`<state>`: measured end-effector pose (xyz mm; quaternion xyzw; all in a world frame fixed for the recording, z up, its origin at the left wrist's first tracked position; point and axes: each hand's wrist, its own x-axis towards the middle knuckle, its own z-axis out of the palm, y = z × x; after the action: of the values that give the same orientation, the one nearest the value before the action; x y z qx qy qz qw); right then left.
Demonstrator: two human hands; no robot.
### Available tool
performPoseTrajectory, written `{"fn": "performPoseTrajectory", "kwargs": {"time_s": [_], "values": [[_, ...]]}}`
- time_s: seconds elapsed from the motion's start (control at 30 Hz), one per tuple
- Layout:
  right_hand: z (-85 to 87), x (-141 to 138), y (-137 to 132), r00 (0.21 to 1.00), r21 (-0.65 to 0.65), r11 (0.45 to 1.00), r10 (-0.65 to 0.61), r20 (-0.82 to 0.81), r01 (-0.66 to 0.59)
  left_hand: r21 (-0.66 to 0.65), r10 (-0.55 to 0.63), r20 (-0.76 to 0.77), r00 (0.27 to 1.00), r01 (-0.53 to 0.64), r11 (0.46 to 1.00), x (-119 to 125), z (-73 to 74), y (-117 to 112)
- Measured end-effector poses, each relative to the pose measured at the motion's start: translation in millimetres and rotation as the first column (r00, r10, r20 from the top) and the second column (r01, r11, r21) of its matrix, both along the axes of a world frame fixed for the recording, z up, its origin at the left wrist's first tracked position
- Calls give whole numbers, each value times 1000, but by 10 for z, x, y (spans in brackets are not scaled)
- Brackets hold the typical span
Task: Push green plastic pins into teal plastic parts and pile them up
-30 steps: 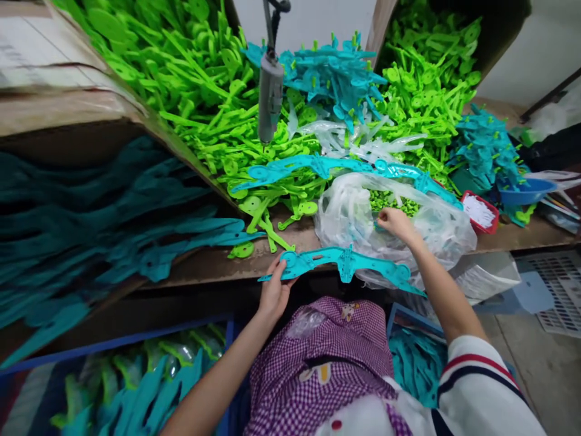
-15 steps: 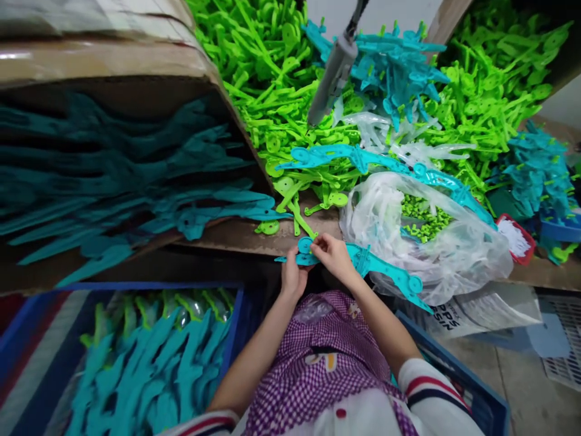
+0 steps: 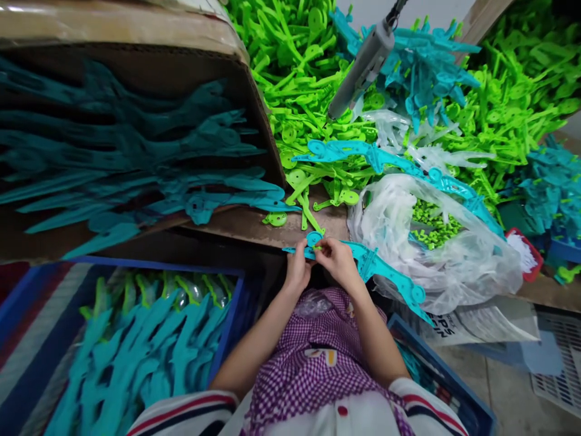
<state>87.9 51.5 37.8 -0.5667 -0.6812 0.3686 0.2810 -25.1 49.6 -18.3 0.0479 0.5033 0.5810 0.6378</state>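
A cardboard box (image 3: 136,27) at ten o'clock holds long blue parts (image 3: 136,151); a blue crate (image 3: 233,315) at eight, blue and green parts (image 3: 177,351). A plastic bag (image 3: 381,212) at three holds small green bits (image 3: 436,224); beyond it, a red tray (image 3: 537,266) holds white bits (image 3: 521,253). The left hand (image 3: 297,272) grips one end of a blue strip (image 3: 393,278) stretching toward four; whether the right hand (image 3: 336,260), just beside, is closed I cannot tell.

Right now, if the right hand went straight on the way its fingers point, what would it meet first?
Likely the turquoise bow-shaped part's round end, at or very near the right hand; then the left hand, which grips that part. Depth is hard to judge.
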Motion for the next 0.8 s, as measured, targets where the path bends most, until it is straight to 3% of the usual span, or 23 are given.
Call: {"fn": "performPoseTrajectory", "kwargs": {"time_s": [0.3,0.6,0.7,0.8], "values": [[9,-51,-14,975,115,990,55,218,-82,29,42,3,999,-42,999,6,-6,15],[43,-41,-65,877,173,930,227,423,-324,18,69,-30,997,-69,997,23,42,2],[-3,-36,-58,858,158,919,262,442,-362,33,72,-52,996,-70,997,21,24,-1],[-77,-60,-41,899,159,936,237,369,-313,18,63,-41,997,-62,998,16,22,4]]}}
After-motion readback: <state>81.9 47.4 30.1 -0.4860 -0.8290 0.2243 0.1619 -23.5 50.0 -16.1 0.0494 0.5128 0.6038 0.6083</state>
